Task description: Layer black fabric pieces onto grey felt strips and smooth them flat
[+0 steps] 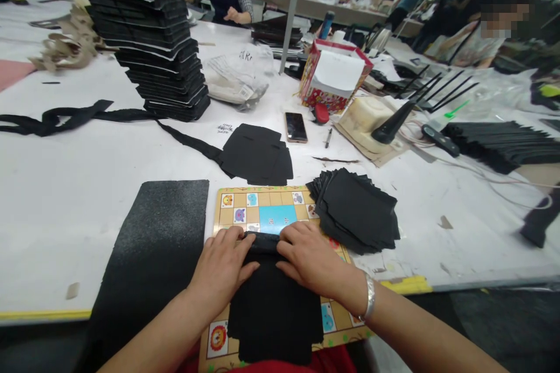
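Observation:
A black fabric piece (273, 309) lies on a colourful cartoon board (262, 210) at the near table edge. My left hand (223, 268) and my right hand (308, 256) both press on its far end, fingers curled over a folded or rolled edge (262, 240) of the fabric. A silver bracelet sits on my right wrist. Right of my hands is a fanned pile of black cut pieces (356, 210). Another flat black piece (258, 154) lies beyond the board.
A rough black mat (153, 245) lies to the left. A tall stack of black pieces (153, 29), black straps (56, 119), a phone (296, 127), a red gift bag (332, 76) and a black hand tool (396, 122) stand further back. Other people work at the far tables.

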A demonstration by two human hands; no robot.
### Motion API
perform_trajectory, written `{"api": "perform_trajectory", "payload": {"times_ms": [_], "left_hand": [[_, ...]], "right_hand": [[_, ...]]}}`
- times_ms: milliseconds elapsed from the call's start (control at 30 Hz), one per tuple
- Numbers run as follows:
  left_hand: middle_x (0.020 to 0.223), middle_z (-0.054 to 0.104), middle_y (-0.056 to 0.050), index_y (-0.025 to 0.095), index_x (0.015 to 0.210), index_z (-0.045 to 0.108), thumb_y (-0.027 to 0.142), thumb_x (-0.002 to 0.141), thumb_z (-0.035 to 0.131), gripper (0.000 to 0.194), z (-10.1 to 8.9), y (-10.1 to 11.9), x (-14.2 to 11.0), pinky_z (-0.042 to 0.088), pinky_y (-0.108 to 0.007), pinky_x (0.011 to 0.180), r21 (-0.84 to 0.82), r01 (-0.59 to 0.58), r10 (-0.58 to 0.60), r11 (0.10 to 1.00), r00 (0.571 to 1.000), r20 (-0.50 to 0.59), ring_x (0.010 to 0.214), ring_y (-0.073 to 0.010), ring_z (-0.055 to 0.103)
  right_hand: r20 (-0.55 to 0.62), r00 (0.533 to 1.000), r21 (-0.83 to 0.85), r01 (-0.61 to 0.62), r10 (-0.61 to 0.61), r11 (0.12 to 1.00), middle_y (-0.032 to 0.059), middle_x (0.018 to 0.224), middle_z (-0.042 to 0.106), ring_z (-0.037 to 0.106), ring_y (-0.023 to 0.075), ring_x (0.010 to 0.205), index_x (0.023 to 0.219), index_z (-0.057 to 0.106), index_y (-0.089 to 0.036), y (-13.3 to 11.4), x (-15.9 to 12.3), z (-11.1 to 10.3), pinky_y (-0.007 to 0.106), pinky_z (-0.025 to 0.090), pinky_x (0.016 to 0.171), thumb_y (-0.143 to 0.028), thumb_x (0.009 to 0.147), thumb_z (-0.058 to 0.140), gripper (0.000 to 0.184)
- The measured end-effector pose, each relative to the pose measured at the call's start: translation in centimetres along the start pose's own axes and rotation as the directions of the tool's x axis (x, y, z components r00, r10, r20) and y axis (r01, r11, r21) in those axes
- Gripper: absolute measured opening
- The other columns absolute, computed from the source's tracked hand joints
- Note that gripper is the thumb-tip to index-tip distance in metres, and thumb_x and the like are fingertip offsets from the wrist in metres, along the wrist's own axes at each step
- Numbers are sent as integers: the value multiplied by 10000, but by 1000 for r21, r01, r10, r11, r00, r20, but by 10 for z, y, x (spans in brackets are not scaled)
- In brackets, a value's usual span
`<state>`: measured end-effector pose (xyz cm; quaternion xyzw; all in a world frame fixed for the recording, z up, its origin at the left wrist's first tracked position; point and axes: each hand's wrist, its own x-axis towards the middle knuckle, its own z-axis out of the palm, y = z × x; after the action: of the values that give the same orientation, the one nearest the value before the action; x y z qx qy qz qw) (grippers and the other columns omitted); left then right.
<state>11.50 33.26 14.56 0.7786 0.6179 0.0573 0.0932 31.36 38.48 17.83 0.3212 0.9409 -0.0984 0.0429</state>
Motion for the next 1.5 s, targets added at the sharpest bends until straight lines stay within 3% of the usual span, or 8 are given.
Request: {"api": "perform_trajectory", "payload": {"times_ms": [167,267,400,500,733,967,1167,1500], "left_hand": [[1089,542,-60,246,1152,542,311,762,636,406,2,-2,-1,431,-360,803,4,1,-1,1000,1000,-9,971,-225,511],[1113,550,-87,202,1242,468,337,748,658,547,7,-3,-4,429,-351,789,36,-10,15,999,989,-144,999,-238,510],[1088,598,-114,141,1192,512,343,803,599,447,16,1,-13,394,-360,819,119,-63,108,991,899,-424,1003,-245,525],[989,663,-61,163,1001,621,280,857,525,209,24,9,-23,361,-361,854,138,-99,155,985,857,-492,943,-215,561],[1074,666,-51,188,1051,634,252,874,473,247,30,18,-38,339,-375,879,144,-14,76,989,899,-432,977,-220,573],[1110,654,-36,223,1072,628,296,862,489,262,29,18,-38,337,-382,873,153,17,48,988,910,-411,991,-222,567],[1065,666,-40,212,1062,626,297,871,465,263,29,17,-36,344,-373,869,122,11,45,993,895,-443,969,-206,566],[1081,629,-84,205,1046,630,388,820,551,301,15,8,-29,362,-392,828,191,117,-34,975,920,-391,983,-245,535]], "right_hand": [[142,987,-39,-69,74,997,50,816,635,567,211,775,854,575,-176,9,-8,-1,323,343,700,-380,815,601,209],[201,964,-66,-165,175,984,69,780,650,593,219,736,810,582,-167,18,-16,-3,319,339,675,-441,814,587,274],[108,975,-36,-194,196,980,81,801,640,587,230,767,859,578,-162,9,-6,0,315,350,679,-498,826,548,339],[-6,982,6,-190,190,982,72,814,614,561,218,785,871,569,-164,-6,11,9,306,359,678,-448,860,519,289],[-265,963,41,-48,57,998,36,749,548,488,179,713,817,575,-184,-15,27,40,287,362,643,-217,891,489,119],[-412,903,42,154,-124,987,79,872,568,461,187,777,1078,564,-126,-7,19,53,300,394,691,-117,886,447,225],[-329,909,-76,243,-254,967,97,860,568,451,199,753,1084,563,-85,-9,19,48,321,392,651,-112,880,426,247],[-236,937,-133,231,-257,964,74,848,543,437,197,734,1062,562,-86,-14,21,44,329,367,613,-129,860,481,221]]}}
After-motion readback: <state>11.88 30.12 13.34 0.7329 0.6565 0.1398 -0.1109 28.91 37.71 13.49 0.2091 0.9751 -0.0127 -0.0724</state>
